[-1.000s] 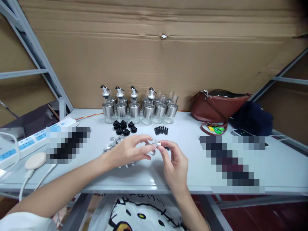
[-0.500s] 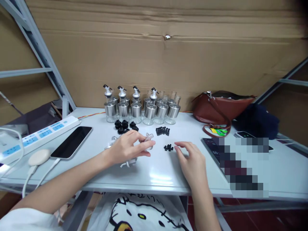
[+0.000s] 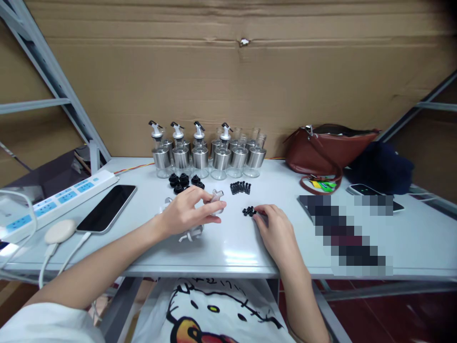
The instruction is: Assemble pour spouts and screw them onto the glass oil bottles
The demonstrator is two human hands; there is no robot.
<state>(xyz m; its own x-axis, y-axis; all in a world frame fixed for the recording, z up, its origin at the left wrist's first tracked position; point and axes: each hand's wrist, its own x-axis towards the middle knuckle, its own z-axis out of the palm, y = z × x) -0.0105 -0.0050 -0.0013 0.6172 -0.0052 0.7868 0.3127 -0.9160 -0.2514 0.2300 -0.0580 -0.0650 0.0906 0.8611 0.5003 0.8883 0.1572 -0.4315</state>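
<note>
My left hand (image 3: pixel 183 212) pinched a pale plastic spout piece (image 3: pixel 217 194); my right hand (image 3: pixel 279 232) touched small black round plugs (image 3: pixel 247 211); whether pinching any, I couldn't tell.

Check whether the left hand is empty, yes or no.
No, the left hand holds a pale plastic part at its fingers, partly hidden behind them.

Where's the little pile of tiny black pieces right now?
In the head view, the pile of tiny black pieces lies on the pale table, just right of centre, close by the right hand and below the slender black parts.
</note>
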